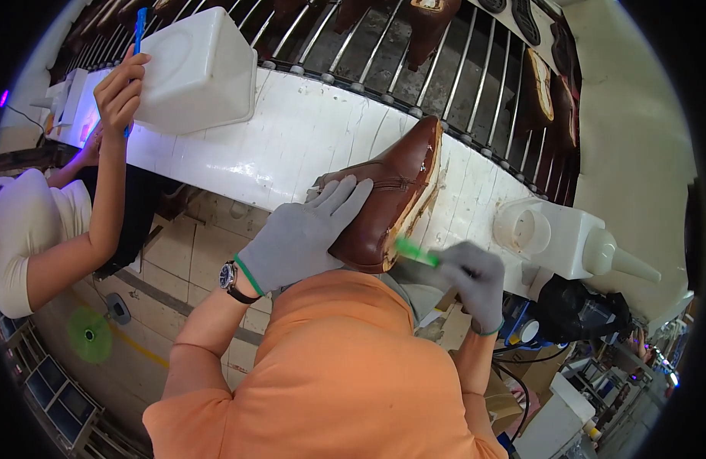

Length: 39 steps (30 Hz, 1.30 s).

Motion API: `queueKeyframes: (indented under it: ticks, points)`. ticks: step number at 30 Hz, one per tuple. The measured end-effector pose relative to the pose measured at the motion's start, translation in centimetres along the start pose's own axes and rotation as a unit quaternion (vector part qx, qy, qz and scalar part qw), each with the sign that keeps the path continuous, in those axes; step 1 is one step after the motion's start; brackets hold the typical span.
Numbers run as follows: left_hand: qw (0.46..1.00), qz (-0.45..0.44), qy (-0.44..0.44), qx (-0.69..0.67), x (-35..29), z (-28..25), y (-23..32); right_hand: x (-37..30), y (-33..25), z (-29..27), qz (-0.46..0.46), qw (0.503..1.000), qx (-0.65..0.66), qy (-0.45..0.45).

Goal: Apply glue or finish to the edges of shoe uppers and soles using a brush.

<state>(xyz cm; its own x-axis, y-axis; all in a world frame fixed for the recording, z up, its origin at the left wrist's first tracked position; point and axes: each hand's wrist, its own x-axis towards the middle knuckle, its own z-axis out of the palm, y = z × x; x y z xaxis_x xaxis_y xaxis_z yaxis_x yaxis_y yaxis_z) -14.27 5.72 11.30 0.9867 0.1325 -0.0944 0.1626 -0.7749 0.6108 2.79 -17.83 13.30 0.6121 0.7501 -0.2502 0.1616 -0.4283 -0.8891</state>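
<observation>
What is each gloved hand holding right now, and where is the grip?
The left hand lies flat on the side of the brown shoe upper, steadying it. The right hand grips a green brush by its handle end.

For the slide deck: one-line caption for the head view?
Gloved left hand steadies a brown boot on the white bench; right hand holds a green brush at its sole edge.

Counting, head view: one brown ankle boot lying on the white bench. Two grey-gloved hands working, left hand and right hand. One green-handled tool. Two white plastic containers sitting there: a square tub and a nozzle bottle. One co-worker's bare hand holding one blue pen.
</observation>
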Motion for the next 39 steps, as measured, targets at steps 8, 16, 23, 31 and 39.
queueKeyframes:
  ticks: [8,16,23,31,39]
  points:
    - [1.000,0.001,-0.004,0.015,0.2,0.0,0.1,0.4,-0.8,0.0,-0.009,0.999,-0.009,-0.048]
    - [1.000,0.000,-0.015,0.023,0.2,-0.7,0.0,2.5,1.3,0.7,0.050,0.994,0.007,0.097]
    - [0.999,0.010,-0.009,0.035,0.3,-1.2,-0.4,1.4,-2.8,-1.1,-0.045,0.985,-0.047,-0.159]
    - [0.999,-0.008,-0.044,0.012,1.3,-2.8,-0.7,5.1,-0.8,-1.3,-0.013,0.997,-0.009,-0.073]
    - [0.997,-0.021,-0.065,-0.043,2.2,-5.7,-1.2,7.4,-3.6,-3.0,-0.082,0.963,-0.034,-0.254]
